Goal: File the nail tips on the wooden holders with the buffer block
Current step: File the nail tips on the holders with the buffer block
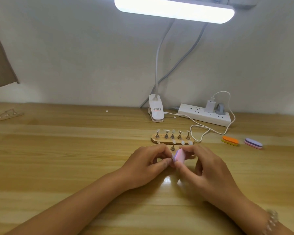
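Grip, item one: right hand (209, 168) pinches the pink buffer block (180, 156) between thumb and fingers, one flat face turned toward the other hand. Item two: left hand (149, 165), fingers curled, pinches a small pale nail tip (173, 157) that sits against the block's face (blurred, so I cannot tell whether its peg is in the pinch too). Location: both hands meet low over the table (75, 150), just in front of the near wooden holder (172, 147), which they mostly hide. The far wooden holder (172, 141) stands just behind with five tips upright on their pegs. Spares: orange buffer (230, 140) and purple buffer (253, 143), well to the right and untouched. Step in hand, as I judge it: filing one tip, with the rest yet to be checked. Next move calls for short, light strokes of the block along the tip's edge with the left pinch held steady, since so small a piece could twist or slip free.
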